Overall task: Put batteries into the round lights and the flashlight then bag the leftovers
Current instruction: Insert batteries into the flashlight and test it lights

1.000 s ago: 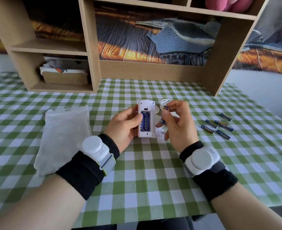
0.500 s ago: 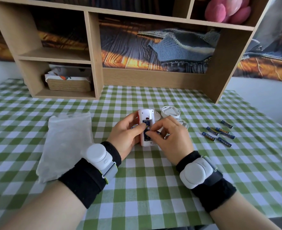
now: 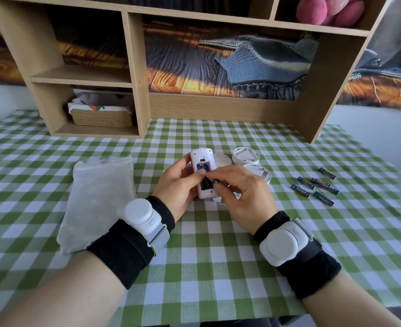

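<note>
Near the middle of the bench (image 3: 194, 274), covered in a green and white check cloth, the left hand (image 3: 177, 187) grips the white flashlight (image 3: 203, 161) from its left side, battery bay open and facing up. The thumb lies over a blue battery (image 3: 200, 168) in the bay. The right hand (image 3: 244, 197) has its fingers curled, the fingertips (image 3: 215, 179) pinching at the bay's right edge; what they pinch is hidden. Two round lights (image 3: 246, 156) sit just behind the right hand, toward the back edge. Five loose batteries (image 3: 315, 185) lie well apart toward the right edge. A frosted plastic bag (image 3: 98, 199) lies flat toward the left edge. A wooden shelf unit (image 3: 135, 74) stands along the back edge.
</note>
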